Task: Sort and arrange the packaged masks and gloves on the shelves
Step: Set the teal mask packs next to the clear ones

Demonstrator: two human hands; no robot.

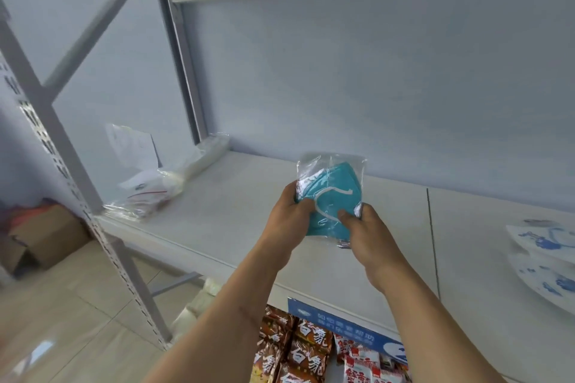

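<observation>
Metal shelving unit (46, 121), grey uprights and white boards, seen from above and in front. The middle shelf (236, 227) is the working surface; a seam (431, 227) divides it from the right-hand board. At the far left end of this shelf lies a loose pile of clear packets (155, 186), one leaning against the wall. At the right edge, blue-printed white packs (547, 255) overlap one another. On the level below, snack packets (298, 348) sit under a blue label (345, 333). A cardboard box (40, 239) stands on the floor to the left.

Held above the middle shelf, not touching it: a teal mask in a clear wrapper (329, 196), white ear loop visible. The left hand (291, 211) pinches its left lower edge, thumb on the front; the right hand (364, 227) pinches its right lower corner likewise.

Probable risks: the glossy film may slip from such shallow corner grips and drop to the shelf or the floor; laid on the sloping left pile, it may slide off; set among the right-hand packs, it may end up mis-sorted.
</observation>
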